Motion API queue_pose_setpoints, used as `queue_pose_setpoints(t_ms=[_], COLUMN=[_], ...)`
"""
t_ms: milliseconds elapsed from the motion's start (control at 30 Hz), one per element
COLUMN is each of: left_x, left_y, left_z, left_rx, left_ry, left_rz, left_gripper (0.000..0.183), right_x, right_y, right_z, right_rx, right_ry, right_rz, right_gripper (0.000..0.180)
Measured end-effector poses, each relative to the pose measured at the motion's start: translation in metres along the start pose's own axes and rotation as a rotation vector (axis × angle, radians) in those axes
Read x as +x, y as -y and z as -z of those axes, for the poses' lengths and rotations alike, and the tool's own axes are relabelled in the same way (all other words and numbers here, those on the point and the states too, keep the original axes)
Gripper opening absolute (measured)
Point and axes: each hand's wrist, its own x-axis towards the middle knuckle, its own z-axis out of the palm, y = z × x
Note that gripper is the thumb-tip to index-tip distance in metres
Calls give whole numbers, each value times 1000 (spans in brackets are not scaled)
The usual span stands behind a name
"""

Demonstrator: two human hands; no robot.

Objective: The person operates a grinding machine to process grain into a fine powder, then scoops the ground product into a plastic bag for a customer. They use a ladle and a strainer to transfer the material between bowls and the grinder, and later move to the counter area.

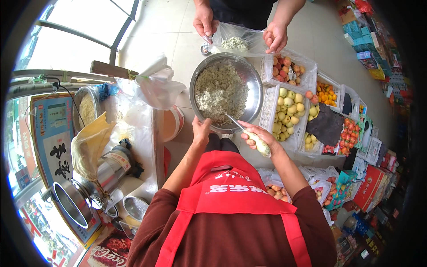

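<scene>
My left hand (201,129) grips the near rim of a wide stainless steel bowl (255,96), thumb over the edge. Inside lies a pale, crumbly, grain-like mixture (218,90), heaped toward the left side. In my right hand (263,137) is a utensil (257,143) with a thick whitish handle and a thin metal shaft (235,120). The shaft reaches over the near rim, and its tip is hidden in the mixture. Just beyond the bowl, another person's two hands (204,21) hold a clear plastic bag (255,41) with some similar crumbly food (235,43) in it.
White crates of yellow-green fruit (288,110) and peach-like fruit (287,70) stand to the right. At left, a plastic-covered table (146,123) bears a metal machine (113,163) with a cloth sleeve (88,143) and a basin of grain-like material (87,108). A bucket (171,123) stands beside the table.
</scene>
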Motion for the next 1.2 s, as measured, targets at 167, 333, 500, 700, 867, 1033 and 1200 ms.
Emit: queue_pose_setpoints(t_ms=[167, 333, 500, 700, 867, 1033, 1200], left_x=[1, 2, 4, 12, 12, 5, 1], left_y=[-7, -12, -13, -6, -2, -9, -13], left_z=[3, 5, 5, 8, 11, 8, 7], left_rx=[35, 90, 15, 40, 38, -13, -34], left_ry=[-49, -75, -20, 0, -7, 9, 23], left_rz=[51, 117, 98, 95, 87, 104, 80], left_gripper=[34, 34, 35, 35, 35, 37, 36], right_x=[-18, -39, -55, -66, -53, -18, 28], right_y=[10, 27, 50, 93, 140, 183, 217], right_z=[-4, -8, -24, -56, -64, -51, -43], right_rx=[-104, -138, -150, -213, -184, -229, -180], right_ry=[-71, -47, -20, -75, -71, -108, -102], right_rz=[26, 59, 68, 94, 144, 205, 113], right_gripper=[63, 66, 66, 63, 60, 62, 55])
